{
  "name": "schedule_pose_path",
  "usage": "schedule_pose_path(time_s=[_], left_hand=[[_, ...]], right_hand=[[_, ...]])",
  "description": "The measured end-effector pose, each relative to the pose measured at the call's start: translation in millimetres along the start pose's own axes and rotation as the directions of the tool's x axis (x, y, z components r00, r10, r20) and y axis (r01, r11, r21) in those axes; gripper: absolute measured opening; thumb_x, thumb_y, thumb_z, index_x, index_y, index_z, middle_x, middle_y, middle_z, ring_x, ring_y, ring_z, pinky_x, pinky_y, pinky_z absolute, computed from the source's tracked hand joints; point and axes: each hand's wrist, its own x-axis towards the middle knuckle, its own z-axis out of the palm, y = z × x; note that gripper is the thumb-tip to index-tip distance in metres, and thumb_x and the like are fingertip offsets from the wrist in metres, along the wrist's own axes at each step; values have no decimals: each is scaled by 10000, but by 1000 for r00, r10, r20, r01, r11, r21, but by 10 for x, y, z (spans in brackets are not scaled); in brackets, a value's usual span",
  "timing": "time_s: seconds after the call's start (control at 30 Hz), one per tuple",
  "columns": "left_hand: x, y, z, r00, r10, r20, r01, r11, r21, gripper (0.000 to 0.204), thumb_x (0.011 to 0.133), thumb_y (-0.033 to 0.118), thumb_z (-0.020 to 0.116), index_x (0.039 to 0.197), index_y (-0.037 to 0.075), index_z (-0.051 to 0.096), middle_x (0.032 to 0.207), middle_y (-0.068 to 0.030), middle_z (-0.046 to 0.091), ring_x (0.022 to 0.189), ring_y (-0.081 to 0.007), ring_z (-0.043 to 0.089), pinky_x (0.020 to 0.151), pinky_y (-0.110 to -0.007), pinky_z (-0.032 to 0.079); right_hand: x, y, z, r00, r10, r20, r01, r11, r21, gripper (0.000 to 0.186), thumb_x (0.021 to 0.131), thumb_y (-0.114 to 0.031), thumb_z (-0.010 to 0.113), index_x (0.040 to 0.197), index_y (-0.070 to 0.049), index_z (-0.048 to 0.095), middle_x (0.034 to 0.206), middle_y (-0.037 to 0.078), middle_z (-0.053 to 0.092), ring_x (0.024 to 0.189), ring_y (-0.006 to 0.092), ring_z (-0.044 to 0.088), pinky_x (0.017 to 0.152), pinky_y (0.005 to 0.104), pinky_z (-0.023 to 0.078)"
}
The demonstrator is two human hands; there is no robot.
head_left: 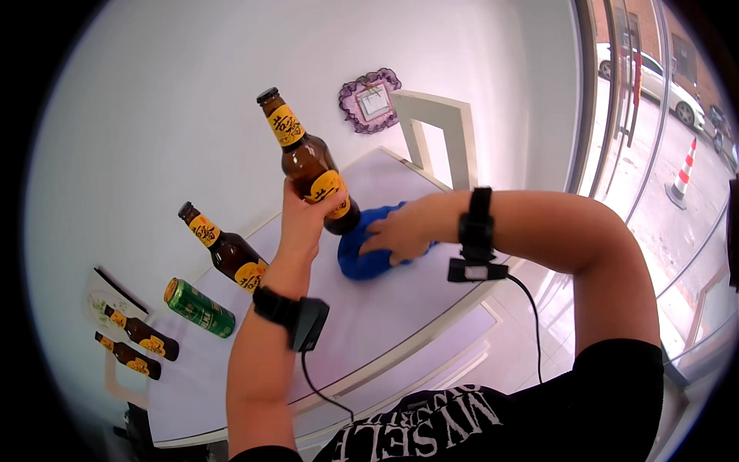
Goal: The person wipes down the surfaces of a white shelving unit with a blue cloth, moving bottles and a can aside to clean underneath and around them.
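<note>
My left hand (302, 219) is wrapped round the lower part of a brown glass beer bottle (309, 159) with yellow labels and a dark cap. The bottle leans to the left, and its base is close beside a crumpled blue cloth (359, 256). My right hand (409, 228) lies over that cloth, its fingers bent into the fabric against the white table (369, 323). Left of my left forearm stands a second brown bottle (225, 248), partly hidden by the wrist. Whether the held bottle's base touches the table I cannot tell.
A green can (198, 308) and two more brown bottles, one nearer (129, 356) and one behind it (143, 334), stand at the table's left. A white chair (454, 115) is at the far side, near a purple-framed ornament (369, 100) on the wall. Glass doors (616, 138) are right.
</note>
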Motion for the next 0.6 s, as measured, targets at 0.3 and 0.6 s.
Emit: schedule_pose_path(time_s=[0.3, 0.6], left_hand=[[-677, 418, -324, 997, -82, 6, 82, 996, -44, 634, 738, -77, 730, 1278, 47, 423, 1147, -90, 592, 1063, -205, 608, 961, -357, 487], [-1209, 581, -566, 982, -182, 47, 183, 983, -25, 672, 734, -21, 788, 1291, 55, 419, 1152, -77, 583, 1058, -198, 598, 941, -354, 490]], right_hand=[[870, 1159, -359, 959, 282, 26, -277, 952, -129, 642, 912, -393, 557, 1505, -298, 332, 1466, 68, 465, 1243, 305, 543, 1032, 433, 437], [1377, 1504, -310, 731, 657, -185, -582, 741, 334, 460, 962, -362, 382, 1352, -201, 564, 1336, 97, 593, 1237, 276, 550, 1032, 408, 434]])
